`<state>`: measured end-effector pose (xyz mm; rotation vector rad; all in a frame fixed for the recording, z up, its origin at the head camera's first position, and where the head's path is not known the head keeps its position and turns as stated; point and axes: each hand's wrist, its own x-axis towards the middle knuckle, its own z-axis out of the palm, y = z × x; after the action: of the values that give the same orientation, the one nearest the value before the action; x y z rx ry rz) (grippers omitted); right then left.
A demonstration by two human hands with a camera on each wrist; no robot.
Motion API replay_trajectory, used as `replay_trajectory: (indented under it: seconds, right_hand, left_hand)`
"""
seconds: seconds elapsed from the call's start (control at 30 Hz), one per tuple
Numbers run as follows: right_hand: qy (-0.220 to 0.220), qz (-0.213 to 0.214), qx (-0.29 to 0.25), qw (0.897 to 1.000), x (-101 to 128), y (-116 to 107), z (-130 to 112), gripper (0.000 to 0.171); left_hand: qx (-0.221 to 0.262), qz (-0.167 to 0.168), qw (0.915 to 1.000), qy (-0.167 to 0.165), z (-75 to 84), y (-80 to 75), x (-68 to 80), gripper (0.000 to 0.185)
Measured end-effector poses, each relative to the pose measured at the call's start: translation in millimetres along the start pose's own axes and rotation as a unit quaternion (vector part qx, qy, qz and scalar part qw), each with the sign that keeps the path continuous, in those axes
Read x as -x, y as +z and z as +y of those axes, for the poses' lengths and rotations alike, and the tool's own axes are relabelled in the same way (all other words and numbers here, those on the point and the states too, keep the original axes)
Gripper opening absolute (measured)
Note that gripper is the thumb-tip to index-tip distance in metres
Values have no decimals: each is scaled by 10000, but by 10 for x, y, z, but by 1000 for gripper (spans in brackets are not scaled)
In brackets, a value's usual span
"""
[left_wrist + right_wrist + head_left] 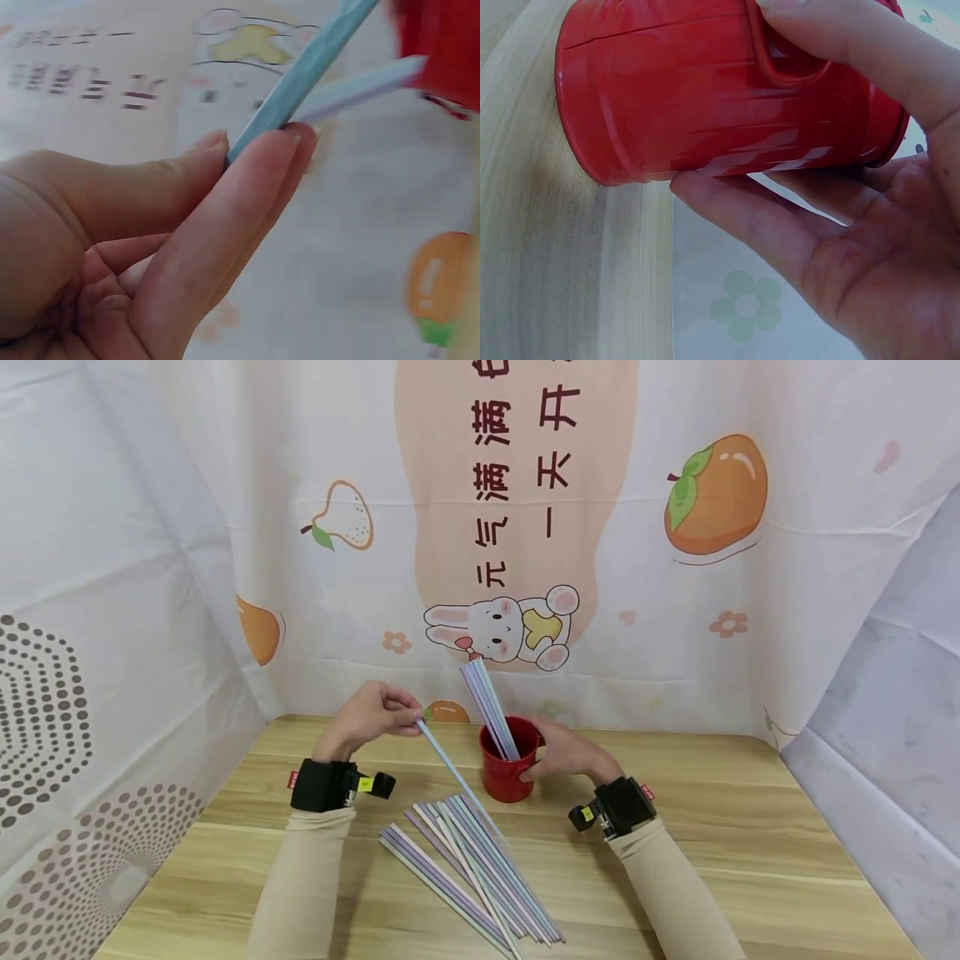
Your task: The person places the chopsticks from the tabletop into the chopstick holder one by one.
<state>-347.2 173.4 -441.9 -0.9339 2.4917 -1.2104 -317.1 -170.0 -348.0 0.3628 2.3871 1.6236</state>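
Observation:
My left hand (380,717) pinches one end of a long light blue straw (450,766) between thumb and fingers. That straw slants down to the right over a loose pile of pastel straws (480,868). In the left wrist view the light blue straw (300,75) shows close up between the fingertips. My right hand (564,750) holds a red mug (507,781), which stands upright on the table. Its thumb is at the handle and its fingers lie along the mug's side (675,97). A bundle of pastel straws (489,706) leans inside the mug.
The wooden table (712,835) ends at a white printed curtain (337,610) just behind the mug. More white cloth (112,568) hangs along the left side. Both wrists wear black camera bands (322,787).

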Motion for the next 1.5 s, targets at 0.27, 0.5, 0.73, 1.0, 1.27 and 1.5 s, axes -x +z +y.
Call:
replay_trajectory:
  seconds: [0.27, 0.5, 0.73, 1.0, 1.27, 1.5]
  right_hand:
    - [-129, -29, -151, 9998, 9, 11, -3, 88]
    - [-67, -4, -44, 10000, 20, 3, -29, 88]
    - [19, 41, 1, 10000, 15, -7, -36, 87]
    - [-5, 33, 2, 10000, 27, 4, -39, 89]
    - [-109, -11, -109, 9999, 15, 7, -10, 87]
    - [38, 40, 37, 10000, 13, 12, -5, 89]
  left_hand:
    - [-251, 746, 9966, 229, 407, -212, -40, 28]
    - [-530, 1550, 9858, 359, 649, -360, -4, 31]
    - [-794, 1943, 9766, 474, 745, -371, -39, 28]
    - [-1002, 1982, 9741, 418, 601, -182, -201, 24]
    - [-1635, 1856, 9644, 933, 431, 99, -378, 15]
    - [-1947, 1532, 9631, 1052, 378, 288, -497, 12]
